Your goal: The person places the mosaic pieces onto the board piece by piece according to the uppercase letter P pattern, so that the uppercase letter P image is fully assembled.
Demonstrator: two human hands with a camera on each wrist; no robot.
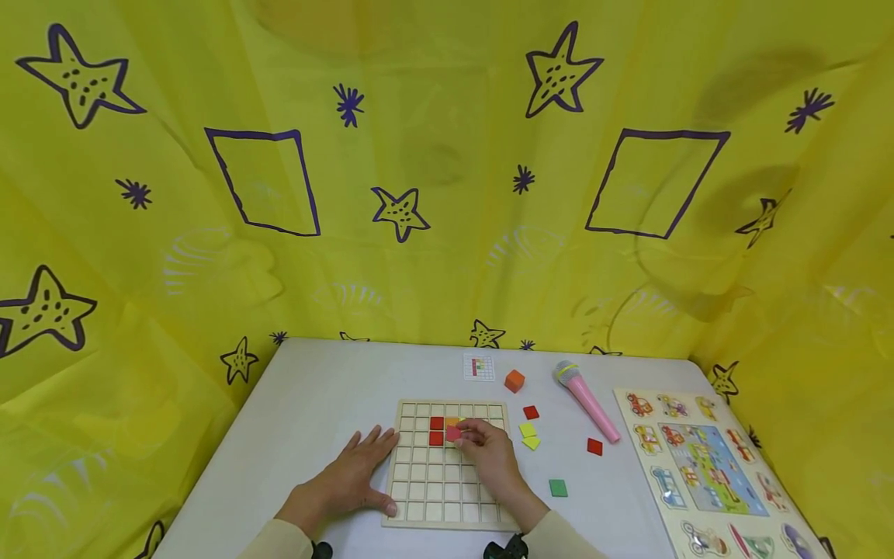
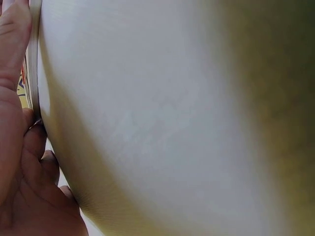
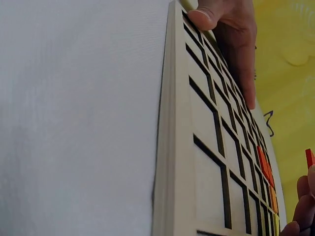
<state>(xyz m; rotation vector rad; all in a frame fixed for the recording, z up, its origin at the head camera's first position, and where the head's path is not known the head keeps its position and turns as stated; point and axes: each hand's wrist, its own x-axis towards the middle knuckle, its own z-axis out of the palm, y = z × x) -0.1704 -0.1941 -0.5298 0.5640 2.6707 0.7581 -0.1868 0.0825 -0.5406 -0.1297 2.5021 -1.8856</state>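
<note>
A square wooden grid board lies on the white table. Two red tiles, an orange tile and a partly covered yellow tile sit in its upper cells. My right hand pinches a red square tile just above the board, beside the lower placed red tile; the right wrist view shows this held tile raised off the grid. My left hand rests with spread fingers at the board's left side, its thumb on the lower left corner. In the left wrist view, that hand fills the left edge.
Right of the board lie loose red tiles, yellow tiles and a green tile. Behind are a small pattern card and an orange cube. A pink toy microphone and a picture puzzle board stand further right.
</note>
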